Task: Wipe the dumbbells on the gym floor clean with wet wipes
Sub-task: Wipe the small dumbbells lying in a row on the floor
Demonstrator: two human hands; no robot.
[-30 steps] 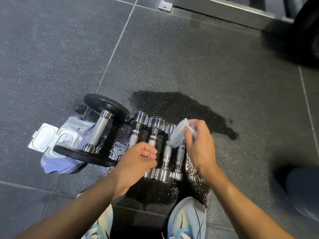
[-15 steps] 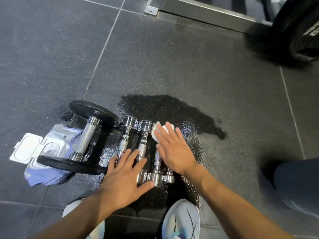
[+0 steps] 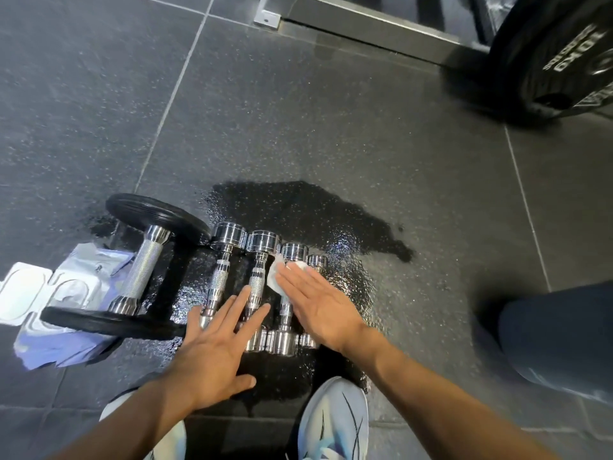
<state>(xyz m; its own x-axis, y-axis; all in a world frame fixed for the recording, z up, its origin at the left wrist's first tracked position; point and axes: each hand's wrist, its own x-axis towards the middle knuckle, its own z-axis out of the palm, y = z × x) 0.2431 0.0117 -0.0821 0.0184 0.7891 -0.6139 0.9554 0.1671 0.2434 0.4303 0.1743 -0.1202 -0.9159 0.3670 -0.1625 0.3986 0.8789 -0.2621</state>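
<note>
4 chrome dumbbells lie side by side on the wet rubber floor, beside a plate dumbbell. Right hand, fingers flat and together, presses a wet wipe onto the handles. Left hand, fingers spread, pins the near ends, likely stopping roll. Wipes pack far left.

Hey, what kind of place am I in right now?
Most likely a gym. Chrome dumbbells lie in a row on speckled rubber floor tiles, and a big black weight plate stands beside a metal frame.
</note>
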